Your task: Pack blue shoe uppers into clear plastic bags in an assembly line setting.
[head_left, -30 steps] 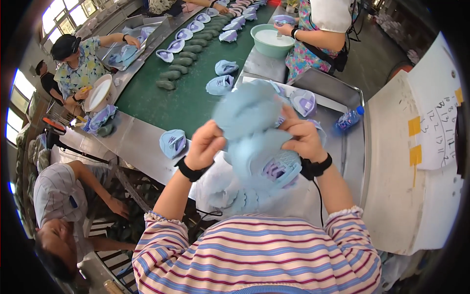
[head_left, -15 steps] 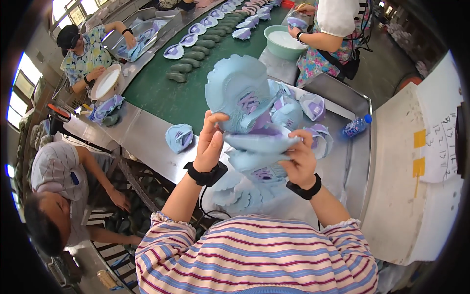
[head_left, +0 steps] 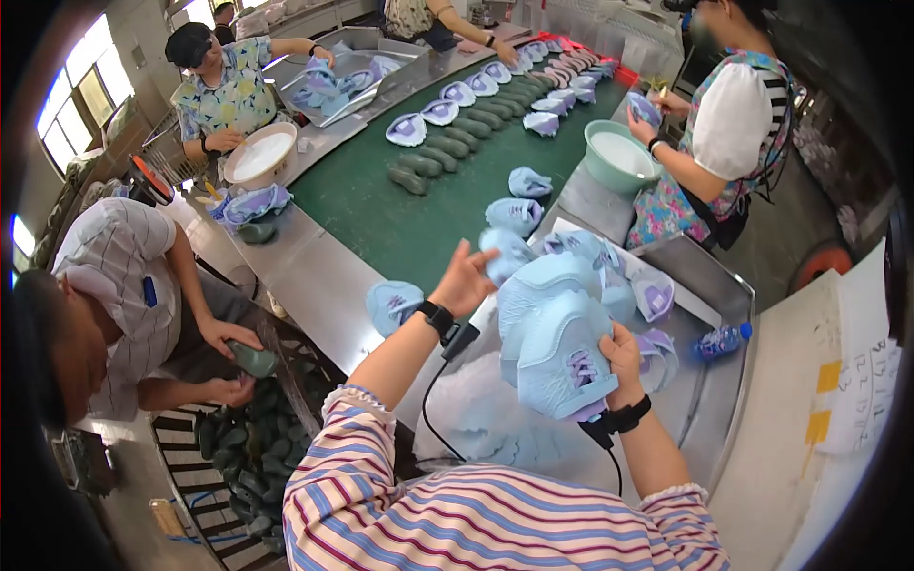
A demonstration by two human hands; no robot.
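A stack of light blue shoe uppers (head_left: 552, 328) with purple lacing details is in my right hand (head_left: 624, 362), its fingers closed around the right edge. My left hand (head_left: 465, 278) is stretched out over the table edge, thumb raised and fingers apart. Right at its fingertips is a single blue shoe upper (head_left: 505, 255), smeared by motion; whether they still touch is hard to see. Beyond it, two more blue uppers, one nearer (head_left: 514, 217) and one farther (head_left: 529, 183), lie on the green belt (head_left: 347, 205). Another upper (head_left: 393, 306) rests on the metal ledge at left.
Loose uppers (head_left: 655, 293) and a blue-capped bottle (head_left: 722, 341) lie in the metal tray at right. Rows of dark green shoe lasts (head_left: 447, 147) run along the belt. Co-workers stand on both sides beside basins (head_left: 259, 157); one at left holds a last (head_left: 252, 360).
The stack moved right and down into my right hand alone. My left hand came away toward the belt. Two uppers now show on the belt, with a blurred one at my left fingertips.
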